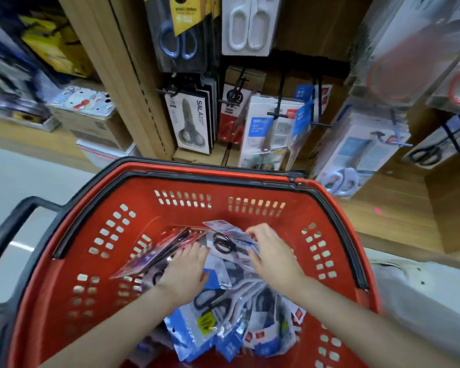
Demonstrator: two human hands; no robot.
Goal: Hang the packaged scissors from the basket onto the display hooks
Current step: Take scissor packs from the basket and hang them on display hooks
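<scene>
- While both hands are down in the red basket point(191, 216), the wooden panel beyond its far rim is crowded with hung goods: a SALA pack point(191, 123), a white-handled pair point(250, 25) above it, and blue-carded packs on the black display hooks point(279, 112).
- Cardboard boxes point(91, 126) sit low to the left of the panel.
- The basket holds a loose pile of packaged scissors point(223, 309), clear and blue packets overlapping.
- The left hand point(186, 272) lies on the pile with its fingers straight, pushed among the packets and gripping nothing.
- The right hand point(271, 253) curls its fingers over the edge of a clear packet of black-handled scissors point(225, 243).
- The basket's far rim stands near the lowest hung packs, its black handle point(16, 221) juts left, and pale floor point(24, 176) lies open there.
</scene>
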